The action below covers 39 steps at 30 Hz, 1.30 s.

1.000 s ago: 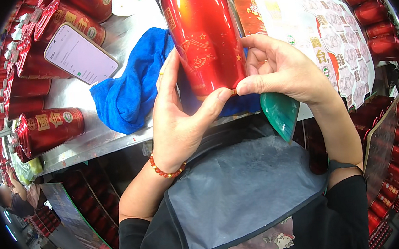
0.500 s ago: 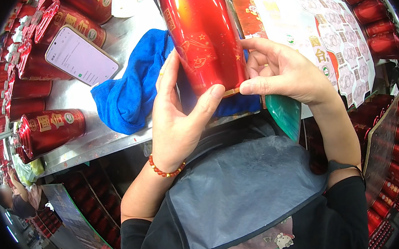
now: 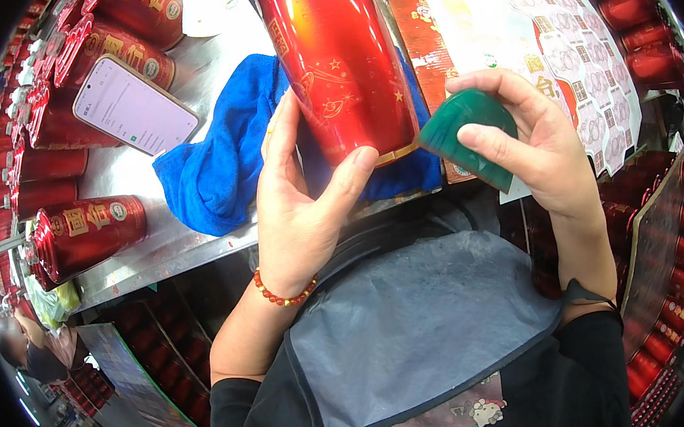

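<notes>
A glossy red bottle (image 3: pixel 345 73) with fine gold line drawings lies on a blue cloth (image 3: pixel 219 172), its gold-rimmed end toward me. My left hand (image 3: pixel 298 185) is closed about the near left side of the bottle, thumb along its lower edge. In my right hand (image 3: pixel 524 134) is a green, curved, flat scraper (image 3: pixel 453 129), pinched between thumb and fingers. Its pointed tip is at the bottle's lower right edge; whether it touches cannot be made out. Just beyond the right hand lies a white sheet of printed labels (image 3: pixel 583 67).
A phone with a lit screen (image 3: pixel 134 106) rests at the left on the metal table (image 3: pixel 129 267). Beside it lie several red bottles (image 3: pixel 92 225) with gold lettering. More red bottles (image 3: pixel 648 60) fill racks at the right. A person (image 3: pixel 38 346) is at the far left.
My right hand has left the bottle's base and moved right. The green scraper, which hung below that hand, is now raised between its thumb and fingers. My left hand stays on the bottle.
</notes>
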Tool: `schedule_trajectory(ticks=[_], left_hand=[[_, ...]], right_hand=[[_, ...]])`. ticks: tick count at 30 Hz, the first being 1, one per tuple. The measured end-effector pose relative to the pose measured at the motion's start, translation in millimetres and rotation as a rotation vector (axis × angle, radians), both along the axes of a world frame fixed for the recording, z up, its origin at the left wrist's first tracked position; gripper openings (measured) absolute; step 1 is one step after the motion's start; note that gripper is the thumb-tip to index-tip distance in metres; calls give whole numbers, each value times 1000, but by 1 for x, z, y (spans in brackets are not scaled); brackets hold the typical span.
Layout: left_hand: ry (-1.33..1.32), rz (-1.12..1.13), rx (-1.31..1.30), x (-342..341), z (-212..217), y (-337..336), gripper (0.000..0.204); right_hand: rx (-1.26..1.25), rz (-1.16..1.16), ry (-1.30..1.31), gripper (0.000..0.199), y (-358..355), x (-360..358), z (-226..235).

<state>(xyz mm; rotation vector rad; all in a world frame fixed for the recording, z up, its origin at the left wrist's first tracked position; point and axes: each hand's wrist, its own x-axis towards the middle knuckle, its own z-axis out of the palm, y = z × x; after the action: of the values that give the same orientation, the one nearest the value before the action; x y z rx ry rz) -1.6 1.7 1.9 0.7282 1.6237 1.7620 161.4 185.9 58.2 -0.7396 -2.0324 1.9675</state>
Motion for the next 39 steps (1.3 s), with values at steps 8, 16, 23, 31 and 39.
schedule_trajectory(ticks=[8, 16, 23, 31, 39], left_hand=[[17, -7, -1, -1, 0, -1, 83], [-100, -15, -2, 1, 4, 0, 85], [-54, -28, 20, 3, 8, 2, 87], [-28, -21, -9, 4, 10, 4, 87], [-67, -14, -5, 5, 12, 5, 85]], right_hand=[[228, 12, 25, 32, -13, -2, 4], [123, 67, 57, 33, -15, -8, 12], [-237, 64, 109, 28, 24, 4, -23], [-107, 175, -22, 33, 4, -19, -28], [-111, 166, -51, 42, 0, -25, -27]])
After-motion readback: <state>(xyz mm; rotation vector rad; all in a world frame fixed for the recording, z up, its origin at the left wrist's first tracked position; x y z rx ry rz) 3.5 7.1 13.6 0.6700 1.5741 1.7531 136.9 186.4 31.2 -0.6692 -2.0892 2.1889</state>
